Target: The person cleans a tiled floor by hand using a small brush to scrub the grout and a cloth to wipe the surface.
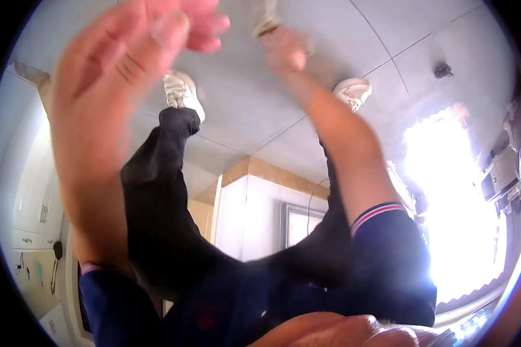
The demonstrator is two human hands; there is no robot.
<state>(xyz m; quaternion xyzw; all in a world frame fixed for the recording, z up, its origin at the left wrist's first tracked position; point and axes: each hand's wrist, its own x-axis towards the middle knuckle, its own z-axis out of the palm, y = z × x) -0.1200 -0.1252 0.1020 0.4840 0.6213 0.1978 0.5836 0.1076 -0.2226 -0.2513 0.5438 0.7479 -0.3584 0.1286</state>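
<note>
Head view, and I'm watching from afar: my right grip looks clenched on a pale object, blurred, touching the fingers and running out past the frame's top edge. I'd judge it light, fairly stiff, hardly fragile, best held at that near end. Left grip, loosely curled, nothing visible in it, hangs well left of the object. On the floor, right of the right grip, a dark clump.

Navy short-sleeved shirt, cuffs striped red and white; black trousers, pale lace-up shoes
</note>
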